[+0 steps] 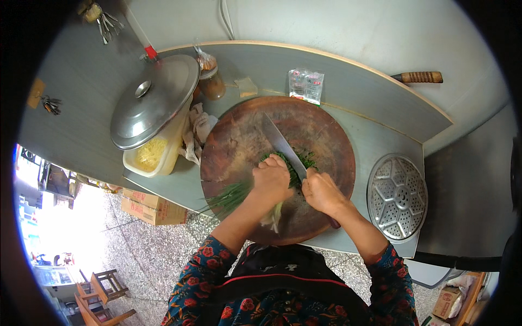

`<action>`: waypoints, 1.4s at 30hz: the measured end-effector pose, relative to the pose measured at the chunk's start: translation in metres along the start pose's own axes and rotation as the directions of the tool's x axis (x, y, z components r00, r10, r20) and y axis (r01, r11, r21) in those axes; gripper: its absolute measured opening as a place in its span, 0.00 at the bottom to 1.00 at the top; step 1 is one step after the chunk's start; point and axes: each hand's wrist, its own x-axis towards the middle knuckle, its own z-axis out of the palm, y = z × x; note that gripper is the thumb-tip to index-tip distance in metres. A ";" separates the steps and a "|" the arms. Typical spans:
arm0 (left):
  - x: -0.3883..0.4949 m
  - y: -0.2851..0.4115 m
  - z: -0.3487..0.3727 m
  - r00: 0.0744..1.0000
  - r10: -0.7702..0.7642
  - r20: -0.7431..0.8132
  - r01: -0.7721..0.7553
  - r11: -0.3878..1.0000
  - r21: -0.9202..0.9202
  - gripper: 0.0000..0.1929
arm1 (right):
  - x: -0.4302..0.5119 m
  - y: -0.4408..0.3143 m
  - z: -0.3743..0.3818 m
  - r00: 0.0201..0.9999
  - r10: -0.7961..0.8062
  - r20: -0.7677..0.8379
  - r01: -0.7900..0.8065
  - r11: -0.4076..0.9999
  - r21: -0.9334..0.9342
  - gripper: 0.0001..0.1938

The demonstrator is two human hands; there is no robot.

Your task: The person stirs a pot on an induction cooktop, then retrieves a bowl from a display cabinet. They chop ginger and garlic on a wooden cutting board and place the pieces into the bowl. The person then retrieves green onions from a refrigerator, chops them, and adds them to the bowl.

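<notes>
A round wooden chopping board (230,140) lies before me with a bunch of long green chives or scallions (232,197) across it. My left hand (271,175) grips the bunch from above, its curled fingers close beside the blade. Leaves trail past the board's left edge, and pale stalks (272,218) show under my wrist. My right hand (322,189) is closed around the handle of a kitchen knife (281,142), whose tip points to the far left. Finely cut greens (306,158) lie on the blade's right side. The cutting edge's contact with the bunch is partly hidden.
Left of the board stand a plastic tub of yellow shreds (151,155) under a metal lid (163,98), a cloth (200,126) and a jar (213,85). A clear printed packet (306,85) lies behind. To the right is a perforated metal steamer plate (397,197); cartons (153,208) stand on the floor.
</notes>
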 end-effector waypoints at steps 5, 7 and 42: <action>-0.013 -0.028 -0.008 0.972 0.234 -0.029 -0.234 0.972 -0.003 0.54 | -0.011 -0.008 -0.042 0.999 0.031 0.043 -0.032 0.999 0.029 0.07; -0.017 -0.036 -0.006 0.961 0.272 -0.047 -0.274 0.961 -0.037 0.53 | -0.015 -0.014 -0.051 1.000 -0.011 0.027 0.010 1.000 0.028 0.07; -0.021 -0.050 0.012 0.913 0.275 -0.302 -0.330 0.932 -0.150 0.51 | 0.022 -0.001 -0.018 0.993 -0.087 0.077 0.085 0.996 0.028 0.07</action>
